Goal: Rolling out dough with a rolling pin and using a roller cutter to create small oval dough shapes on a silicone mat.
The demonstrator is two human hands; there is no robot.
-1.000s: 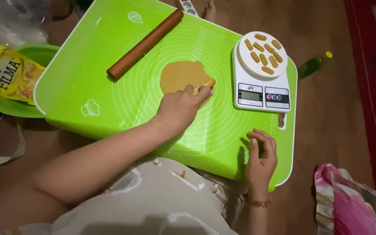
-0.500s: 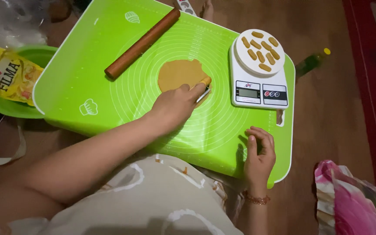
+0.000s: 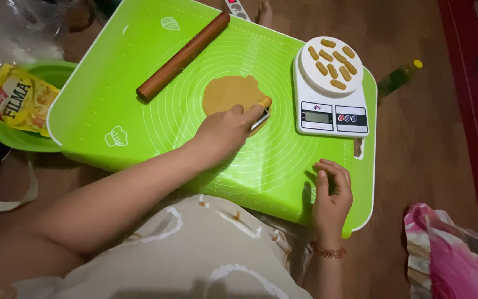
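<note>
So the left hand (image 3: 225, 133) is curled shut around a small tool (image 3: 261, 113), looks like a knife or cutter with a metal blade showing just past the fingers, and a little rolled bit of dough sits right at the fingertip end. The hand is lying knuckles-up on the lower right edge of the dough (image 3: 232, 94), which is a flat tan disc sitting about in the middle of the green mat (image 3: 139, 116), inside the printed circles. The forearm comes in from the lower left, stretched diagonally across the near edge of the mat.

The right hand (image 3: 332, 194) is down at the near right corner of the mat, resting on it, fingers loosely bent and tucked inward, not holding anything as far as I can see. Bracelet on that wrist.

Other stuff: a wooden rolling pin (image 3: 183, 55) lies diagonally on the mat, up and left of the dough, not touching it. A white kitchen scale (image 3: 332, 108) sits on the mat's right side, just beside the dough, with a bunch of small dough sticks (image 3: 333, 61) piled on its round plate. Off the left edge there's a yellow packet (image 3: 20, 99) resting on a green bowl (image 3: 51, 75).
</note>
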